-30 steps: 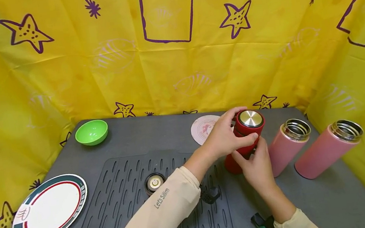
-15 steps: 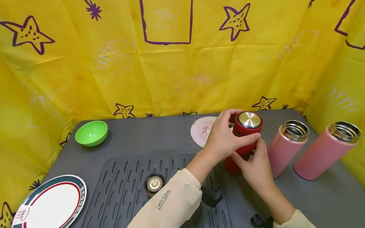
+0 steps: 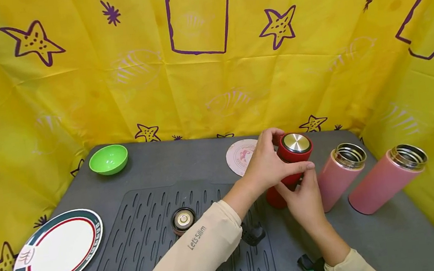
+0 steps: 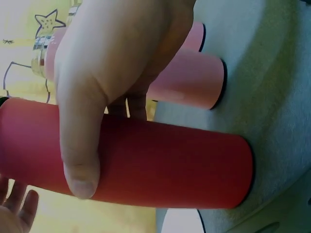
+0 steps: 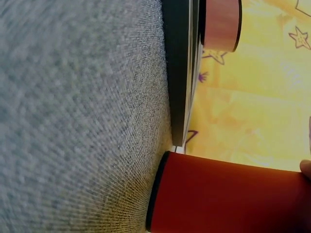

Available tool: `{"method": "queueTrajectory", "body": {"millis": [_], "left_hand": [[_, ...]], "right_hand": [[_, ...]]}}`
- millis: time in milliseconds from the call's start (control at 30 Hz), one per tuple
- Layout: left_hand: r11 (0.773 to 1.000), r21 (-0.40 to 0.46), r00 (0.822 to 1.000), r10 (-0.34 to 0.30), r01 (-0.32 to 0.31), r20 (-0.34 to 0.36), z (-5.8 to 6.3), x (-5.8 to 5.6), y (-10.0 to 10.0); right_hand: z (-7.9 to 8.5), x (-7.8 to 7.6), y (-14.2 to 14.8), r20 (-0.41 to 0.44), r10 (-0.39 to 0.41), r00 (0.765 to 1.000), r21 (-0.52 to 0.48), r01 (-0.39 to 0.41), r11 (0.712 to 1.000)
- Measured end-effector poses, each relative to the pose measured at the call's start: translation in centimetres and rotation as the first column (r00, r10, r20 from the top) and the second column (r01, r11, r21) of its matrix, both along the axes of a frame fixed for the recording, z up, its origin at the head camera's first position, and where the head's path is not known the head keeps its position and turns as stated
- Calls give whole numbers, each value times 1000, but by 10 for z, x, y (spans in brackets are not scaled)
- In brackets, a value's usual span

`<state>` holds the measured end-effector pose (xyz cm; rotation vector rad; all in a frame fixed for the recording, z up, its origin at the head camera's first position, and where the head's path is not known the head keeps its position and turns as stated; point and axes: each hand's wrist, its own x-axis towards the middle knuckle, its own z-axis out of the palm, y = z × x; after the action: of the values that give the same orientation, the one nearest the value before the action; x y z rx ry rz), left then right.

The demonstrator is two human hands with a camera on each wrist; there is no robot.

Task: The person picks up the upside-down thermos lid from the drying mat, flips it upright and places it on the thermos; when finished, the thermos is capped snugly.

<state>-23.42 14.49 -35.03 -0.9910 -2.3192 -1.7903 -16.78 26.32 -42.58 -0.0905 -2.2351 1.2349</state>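
Note:
A red thermos [image 3: 276, 199] stands upright on the table, its red lid [image 3: 297, 142] topped with a silver disc. My left hand [image 3: 267, 163] grips the thermos near its top, curled round by the lid, with the thumb reaching across the near side. Lower down, my right hand [image 3: 304, 201] holds the body, its thumb [image 4: 81, 165] lying across it in the left wrist view. The thermos base [image 5: 194, 194] shows in the right wrist view. To the right, two pink thermoses, a nearer one [image 3: 338, 181] and a farther one [image 3: 383, 183], stand without lids.
An upturned lid [image 3: 183, 220] lies on the dark ridged mat [image 3: 148, 207]. A pink round coaster [image 3: 240, 155] lies behind the left hand. At the left are a green bowl [image 3: 108, 160] and a white oval plate [image 3: 60, 249] with a green rim. A yellow curtain [image 3: 203, 87] encloses the table.
My left thumb has slid slightly to the right across the thermos. The right hand keeps its hold, and the thermos stays about where it was.

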Motion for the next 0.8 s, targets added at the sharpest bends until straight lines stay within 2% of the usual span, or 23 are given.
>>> {"method": "queueTrajectory", "body": {"millis": [100,200,433,600,700,800], "left_hand": [[1000,16,999,19,-19,-25,-1,0,0],[1000,6,999,-6,7,-52,-1,-3,-3],[998,-33,998,-54,53,-32,0,-3,-6],[1000,7,1000,-15,15,-1,0,1,-1],[1000,16,1000,11,-11,-28,0,0,0],[1000,11,998,9,-8,-59,-2,-1,-1]], "right_hand": [[0,0,0,26,-15,1000,-3,15,1000],[1,1,-1,68,-26,997,-3,26,1000],[0,2,0,69,-27,997,11,26,1000],[-1,1,0,26,-23,999,24,22,999],[-1,1,0,35,-35,999,24,34,999],[-1,1,-1,53,-37,998,21,36,999]]}}
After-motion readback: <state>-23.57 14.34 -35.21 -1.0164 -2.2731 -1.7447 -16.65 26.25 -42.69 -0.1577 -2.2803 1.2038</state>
